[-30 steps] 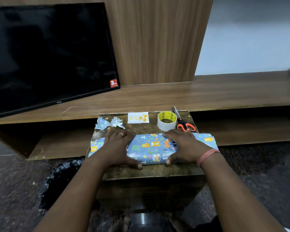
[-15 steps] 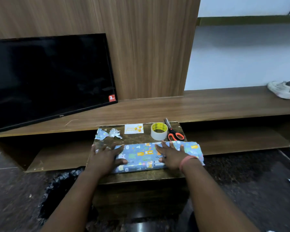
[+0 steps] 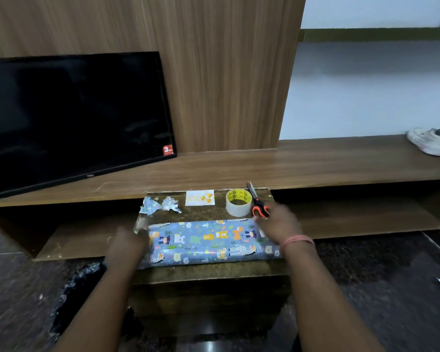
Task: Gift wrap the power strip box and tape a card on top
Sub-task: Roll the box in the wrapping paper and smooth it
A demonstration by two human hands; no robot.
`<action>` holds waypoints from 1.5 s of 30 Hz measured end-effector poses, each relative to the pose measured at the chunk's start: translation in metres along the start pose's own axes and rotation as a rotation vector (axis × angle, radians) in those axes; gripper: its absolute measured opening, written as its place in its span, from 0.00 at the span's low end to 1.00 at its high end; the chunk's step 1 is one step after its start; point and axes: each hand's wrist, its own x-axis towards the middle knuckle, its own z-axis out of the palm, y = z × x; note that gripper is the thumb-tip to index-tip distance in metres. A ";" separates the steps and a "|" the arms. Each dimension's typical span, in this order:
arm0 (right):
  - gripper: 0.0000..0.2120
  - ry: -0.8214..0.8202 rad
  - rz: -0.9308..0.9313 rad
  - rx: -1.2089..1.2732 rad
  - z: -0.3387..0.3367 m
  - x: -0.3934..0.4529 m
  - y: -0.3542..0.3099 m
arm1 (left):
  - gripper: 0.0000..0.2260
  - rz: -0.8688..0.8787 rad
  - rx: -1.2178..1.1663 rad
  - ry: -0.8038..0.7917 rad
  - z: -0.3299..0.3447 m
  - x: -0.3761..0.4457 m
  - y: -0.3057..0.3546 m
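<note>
The power strip box (image 3: pixel 206 241), wrapped in blue paper with cartoon animals, lies across a small wooden table (image 3: pixel 214 271). My left hand (image 3: pixel 128 243) is at the box's left end, blurred. My right hand (image 3: pixel 277 224) hovers over the box's right end, its fingers close to the orange-handled scissors (image 3: pixel 257 204); its grip is blurred. A roll of clear tape (image 3: pixel 238 201) stands behind the box. The small white card (image 3: pixel 200 198) with orange print lies flat to the left of the tape.
Two crumpled scraps of wrapping paper (image 3: pixel 159 205) sit at the table's back left. A black TV (image 3: pixel 71 120) leans on the long wooden shelf (image 3: pixel 315 163) behind. A white shoe (image 3: pixel 428 141) lies far right. A black bag (image 3: pixel 69 298) is on the floor, left.
Both hands have slid apart from the box's middle to its ends. The right hand lifted toward the scissors. The camera has tilted up and back.
</note>
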 end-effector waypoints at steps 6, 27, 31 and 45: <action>0.13 0.038 0.390 0.336 -0.020 0.021 0.034 | 0.16 -0.139 -0.386 -0.378 -0.011 0.017 -0.002; 0.50 -0.107 0.399 0.656 -0.003 0.027 0.056 | 0.16 -0.203 -0.564 -0.639 0.002 0.012 0.000; 0.63 -0.118 0.409 0.692 0.009 0.041 0.072 | 0.18 -0.210 -0.606 -0.607 0.006 0.020 -0.002; 0.24 0.146 0.465 0.864 0.002 0.027 0.062 | 0.23 -0.136 -0.578 -0.387 0.014 0.028 -0.006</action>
